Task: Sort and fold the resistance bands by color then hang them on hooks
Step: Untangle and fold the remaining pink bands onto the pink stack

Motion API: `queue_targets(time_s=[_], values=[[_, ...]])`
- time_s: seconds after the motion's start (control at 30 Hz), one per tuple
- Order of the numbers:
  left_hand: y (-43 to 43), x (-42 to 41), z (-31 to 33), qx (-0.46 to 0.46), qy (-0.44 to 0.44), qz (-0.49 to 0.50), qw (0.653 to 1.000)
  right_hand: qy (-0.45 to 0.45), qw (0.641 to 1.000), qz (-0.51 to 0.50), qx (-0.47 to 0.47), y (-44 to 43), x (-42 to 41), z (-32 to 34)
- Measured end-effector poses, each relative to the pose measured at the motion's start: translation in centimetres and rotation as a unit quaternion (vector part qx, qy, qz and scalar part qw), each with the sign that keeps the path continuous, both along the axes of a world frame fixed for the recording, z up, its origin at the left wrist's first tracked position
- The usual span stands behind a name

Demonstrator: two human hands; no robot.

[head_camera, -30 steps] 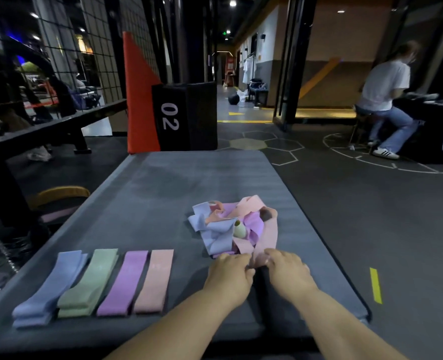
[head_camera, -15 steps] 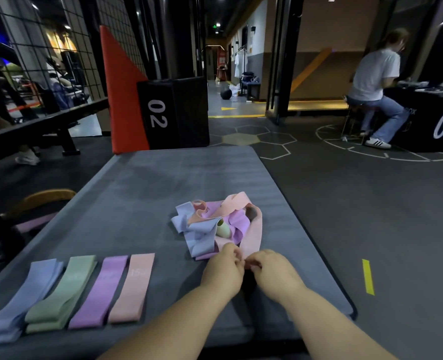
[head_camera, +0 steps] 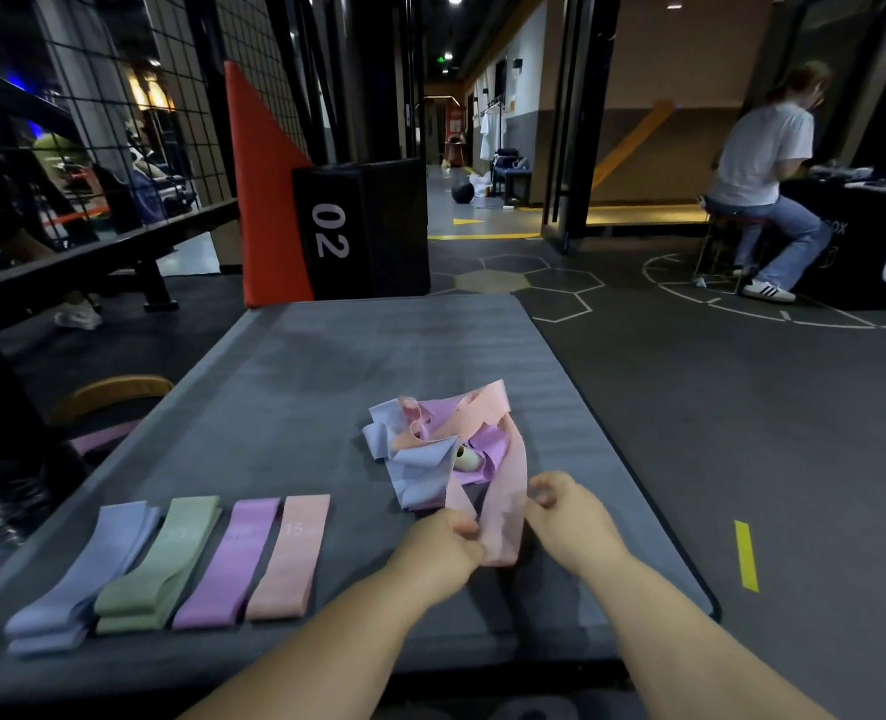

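A tangled pile of bands (head_camera: 433, 446) in blue, purple, pink and green lies on the grey mat (head_camera: 326, 366). A loose pink band (head_camera: 503, 517) trails from the pile toward me. My left hand (head_camera: 443, 545) pinches its near left edge. My right hand (head_camera: 560, 511) pinches its right edge with curled fingers. Four folded stacks lie in a row at the near left: blue (head_camera: 87, 569), green (head_camera: 162, 558), purple (head_camera: 233, 558) and pink (head_camera: 291, 553).
A black box marked 02 (head_camera: 360, 231) and an orange wedge (head_camera: 264, 200) stand past the mat's far edge. A wire grid wall and bench are at left. A person (head_camera: 763, 184) sits at a table far right. Dark floor with a yellow mark (head_camera: 746, 556) lies to the right.
My hands have moved apart and drawn the pink band's end out of the pile toward me, spreading it flat. The view has shifted slightly.
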State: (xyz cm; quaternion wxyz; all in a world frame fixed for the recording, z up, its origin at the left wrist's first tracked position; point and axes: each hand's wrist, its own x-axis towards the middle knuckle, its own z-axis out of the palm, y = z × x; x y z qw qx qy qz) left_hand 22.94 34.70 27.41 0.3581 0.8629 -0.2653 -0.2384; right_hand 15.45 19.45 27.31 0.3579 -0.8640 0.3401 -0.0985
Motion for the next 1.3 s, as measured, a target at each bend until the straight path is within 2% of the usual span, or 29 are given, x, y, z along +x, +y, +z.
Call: queue_targets(time_s=[0.13, 0.2, 0.33, 0.43, 0.63, 0.77, 0.83, 0.97, 1.03, 1.17, 1.3], values=[[1.7, -0.2, 0.3, -0.033, 0.008, -0.022, 0.999, -0.023, 0.993, -0.036, 0.114, 0.6, 0.6, -0.1], [2.6, 0.0, 0.1, -0.029, -0.008, -0.029, 0.999, -0.031, 0.988, -0.045, 0.143, 1.0, 0.8, -0.2], [3.5, 0.8, -0.8, -0.008, -0.04, -0.016, 0.999, -0.008, 0.994, -0.029, 0.105, 1.6, 1.0, -0.3], [3.2, 1.4, -0.3, -0.024, -0.097, -0.001, 0.995, 0.0, 0.998, -0.024, 0.063, 1.8, 1.2, -0.2], [1.3, 5.1, 1.7, -0.063, -0.22, 0.07, 0.971, -0.018, 0.999, -0.031, 0.011, 1.7, 1.9, 0.2], [-0.4, 8.5, 2.4, -0.035, -0.279, 0.117, 0.952, -0.018, 1.0, -0.015, -0.009, 1.5, 2.6, 0.5], [-1.3, 9.6, 2.5, 0.003, -0.269, 0.133, 0.954, -0.024, 1.0, -0.006, -0.009, 1.5, 3.0, 0.6], [-2.5, 11.2, 1.8, 0.089, -0.185, 0.136, 0.969, -0.029, 0.999, 0.018, -0.022, 2.0, 3.9, 0.8], [-2.8, 11.6, 1.4, 0.103, -0.177, 0.125, 0.971, -0.025, 0.998, 0.035, -0.038, 2.3, 4.2, 0.8], [-2.7, 11.1, 2.1, 0.041, -0.183, 0.135, 0.973, -0.024, 0.998, 0.04, -0.03, 2.3, 4.5, 0.8], [-3.3, 8.8, 4.7, -0.119, -0.178, 0.153, 0.965, -0.039, 0.999, 0.017, 0.02, 1.8, 4.6, 0.5]])
